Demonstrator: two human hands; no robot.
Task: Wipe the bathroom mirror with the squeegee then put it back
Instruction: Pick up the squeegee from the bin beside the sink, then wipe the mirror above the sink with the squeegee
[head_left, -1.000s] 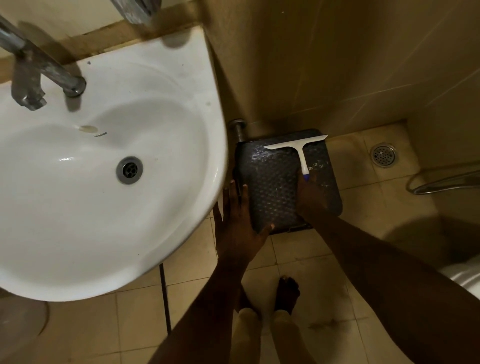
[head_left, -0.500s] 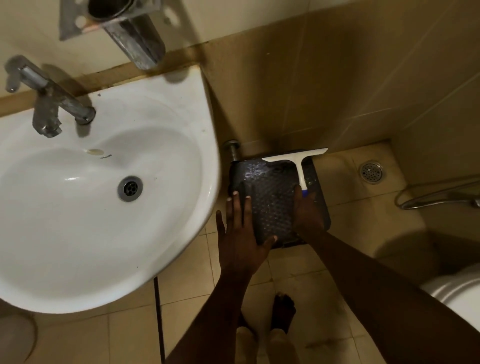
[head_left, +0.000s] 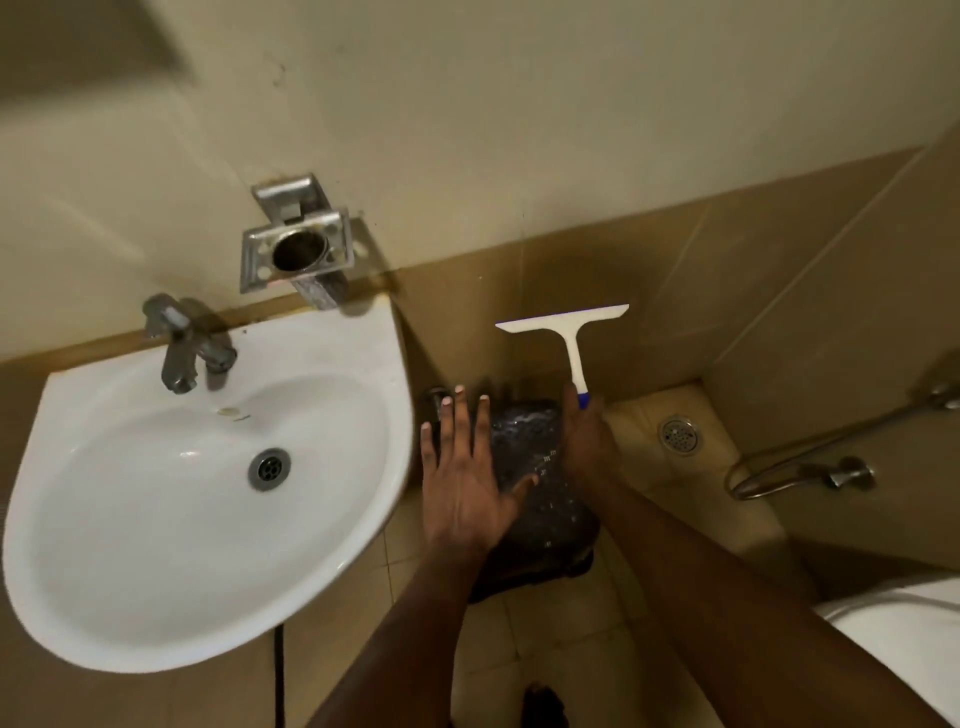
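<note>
A white squeegee (head_left: 569, 332) with a blue-tipped handle stands upright in the air, blade on top, in front of the tan wall tiles. My right hand (head_left: 587, 441) is shut on the lower end of its handle. My left hand (head_left: 462, 483) hovers flat with fingers spread, beside the sink's right edge and above a dark bubble-wrapped box (head_left: 540, 493) on the floor. No mirror is in view.
A white sink (head_left: 130, 545) with a chrome tap (head_left: 182, 343) fills the left. A chrome cup holder (head_left: 298, 249) sticks out of the wall above it. A floor drain (head_left: 679, 436), a spray hose (head_left: 810, 462) and a white toilet rim (head_left: 904, 644) lie to the right.
My right hand has lifted the squeegee off the dark box and up toward the wall. The view has tilted upward, showing more wall and the cup holder.
</note>
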